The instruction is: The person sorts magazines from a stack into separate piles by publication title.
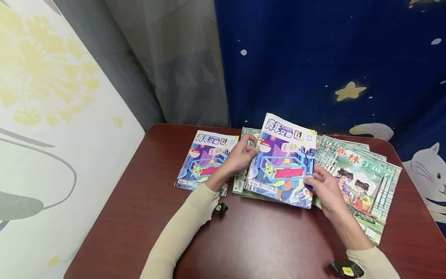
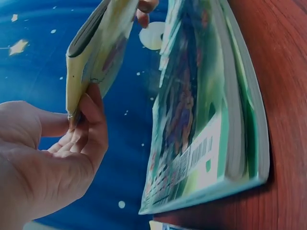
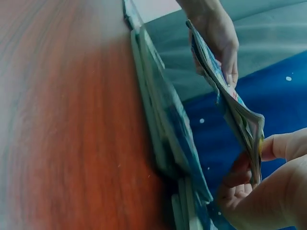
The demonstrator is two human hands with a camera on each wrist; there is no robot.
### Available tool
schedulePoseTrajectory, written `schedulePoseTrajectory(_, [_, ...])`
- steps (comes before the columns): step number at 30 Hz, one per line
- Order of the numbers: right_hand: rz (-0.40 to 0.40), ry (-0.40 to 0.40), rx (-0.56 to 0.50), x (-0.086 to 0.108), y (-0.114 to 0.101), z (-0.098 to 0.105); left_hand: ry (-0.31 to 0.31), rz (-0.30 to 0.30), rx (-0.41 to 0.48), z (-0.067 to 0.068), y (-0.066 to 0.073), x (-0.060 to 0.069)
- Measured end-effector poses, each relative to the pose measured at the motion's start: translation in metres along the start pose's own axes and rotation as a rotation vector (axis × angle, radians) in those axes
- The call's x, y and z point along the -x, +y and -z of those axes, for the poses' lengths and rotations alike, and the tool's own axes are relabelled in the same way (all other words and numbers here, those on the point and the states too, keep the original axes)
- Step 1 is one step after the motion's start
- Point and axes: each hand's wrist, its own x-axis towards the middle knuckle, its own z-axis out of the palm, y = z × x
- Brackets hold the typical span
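Both hands hold up one purple-and-blue magazine [image 1: 285, 166] with a white title band, above the middle of the table. The left hand [image 1: 240, 155] pinches its left edge, thumb on the cover and fingers curled behind, as the left wrist view shows. At its lower right edge the right hand [image 1: 325, 188] grips it between thumb and fingers. Beneath lies a small stack of green magazines [image 1: 239, 184], mostly covered by the raised one. A matching purple magazine [image 1: 205, 162] lies flat at the left, partly behind the left forearm.
Fanned green magazines [image 1: 369, 186] overlap on the right side, partly behind the right hand. The dark red table [image 1: 139, 209] meets a blue curtain [image 1: 296, 58] with stars along its back edge. A white patterned wall [image 1: 62, 135] rises on the left.
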Motion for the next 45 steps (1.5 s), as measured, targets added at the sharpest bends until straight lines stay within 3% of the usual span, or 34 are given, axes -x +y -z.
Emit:
schedulePoseTrajectory(4, [0.02, -0.064, -0.042, 0.001, -0.005, -0.012, 0.004, -0.01, 0.046, 0.017, -0.002, 0.007])
schedulePoseTrajectory(8, [0.057, -0.08, -0.014, -0.002, -0.006, -0.031, 0.024, -0.002, 0.052, 0.038, -0.009, 0.011])
schedulePoseTrajectory(14, [0.11, -0.077, 0.143, -0.012, -0.004, -0.058, 0.006, 0.02, 0.01, 0.074, -0.018, 0.019])
schedulePoseTrajectory(19, [0.168, -0.166, 0.269, -0.022, -0.006, -0.081, -0.019, 0.079, -0.022, 0.11, -0.025, 0.028])
schedulePoseTrajectory(24, [0.212, -0.222, 0.371, -0.028, -0.009, -0.11, 0.015, 0.12, -0.148, 0.139, -0.029, 0.036])
schedulePoseTrajectory(29, [0.228, -0.194, 0.557, -0.029, -0.011, -0.141, 0.015, 0.142, -0.299, 0.166, -0.037, 0.045])
schedulePoseTrajectory(38, [0.288, -0.137, 0.762, -0.023, -0.013, -0.2, 0.006, 0.196, -0.424, 0.209, -0.052, 0.063])
schedulePoseTrajectory(45, [0.256, -0.131, 0.948, -0.021, -0.009, -0.236, 0.035, 0.232, -0.625, 0.224, -0.063, 0.081])
